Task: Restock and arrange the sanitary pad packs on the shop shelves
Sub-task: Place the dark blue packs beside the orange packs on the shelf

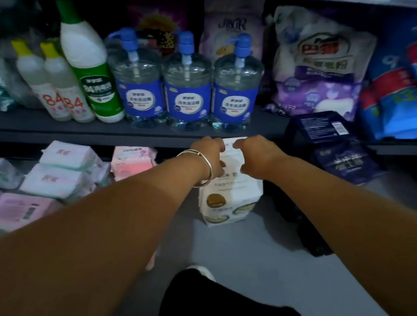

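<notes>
White pad pack held upright below the shelf edge, both hands on its top.
The left hand and right hand pinched the pack's upper end, fingers curled around it. It stood between pink packs and dark packs; gripped only at the top, it could sag, slip, or catch the shelf lip.
</notes>
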